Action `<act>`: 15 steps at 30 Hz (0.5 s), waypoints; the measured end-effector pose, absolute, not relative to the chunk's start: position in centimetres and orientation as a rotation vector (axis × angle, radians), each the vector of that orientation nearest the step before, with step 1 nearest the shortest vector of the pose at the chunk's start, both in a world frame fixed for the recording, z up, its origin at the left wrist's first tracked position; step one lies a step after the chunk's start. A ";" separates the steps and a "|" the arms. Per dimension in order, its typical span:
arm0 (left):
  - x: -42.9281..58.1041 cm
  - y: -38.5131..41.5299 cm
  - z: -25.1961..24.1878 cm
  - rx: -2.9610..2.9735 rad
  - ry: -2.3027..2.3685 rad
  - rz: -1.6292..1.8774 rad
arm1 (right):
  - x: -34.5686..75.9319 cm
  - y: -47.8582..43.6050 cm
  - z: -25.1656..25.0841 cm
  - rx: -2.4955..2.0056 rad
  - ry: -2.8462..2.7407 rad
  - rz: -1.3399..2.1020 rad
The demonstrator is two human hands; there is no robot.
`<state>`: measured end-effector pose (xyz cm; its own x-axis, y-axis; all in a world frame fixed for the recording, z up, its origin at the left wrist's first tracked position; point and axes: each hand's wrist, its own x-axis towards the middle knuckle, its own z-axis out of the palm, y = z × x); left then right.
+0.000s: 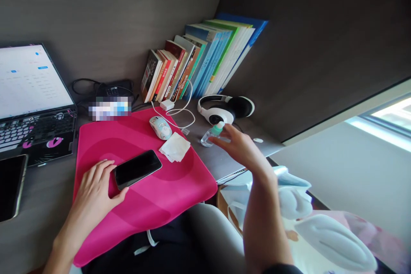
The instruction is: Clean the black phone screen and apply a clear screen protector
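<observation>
Clear bottle (pixel 205 139) (its right side) partly behind right fingers (pixel 231 132)

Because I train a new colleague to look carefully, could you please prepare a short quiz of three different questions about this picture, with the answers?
1. Which thing is nearest to the right hand?
a) the laptop
b) the clear bottle
c) the mouse

2. True or false: the phone beside the left hand lies on the pink mat.

3. Complete the sentence: behind the headphones stands a row of ____.

Key: 1. b; 2. true; 3. books.
</observation>
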<state>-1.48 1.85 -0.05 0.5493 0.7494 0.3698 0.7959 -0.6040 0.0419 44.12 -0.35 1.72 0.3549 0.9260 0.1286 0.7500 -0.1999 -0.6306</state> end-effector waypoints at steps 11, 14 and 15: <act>-1.9 2.8 -1.3 -2.607 -1.266 -0.593 | 38.7 -1.5 4.6 -1.156 -1.496 0.742; -2.0 2.8 -1.4 -2.630 -1.296 -0.609 | 37.2 -1.7 4.4 -1.071 -1.516 0.862; -2.0 2.7 -1.3 -2.643 -1.309 -0.608 | 36.8 -1.8 4.4 -1.042 -1.516 0.907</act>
<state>-1.98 2.70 -1.31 0.5424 0.7334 0.4097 0.7860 -0.6153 0.0608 36.84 -1.78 4.39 -0.0844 0.9412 0.3271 0.1571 0.3368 -0.9284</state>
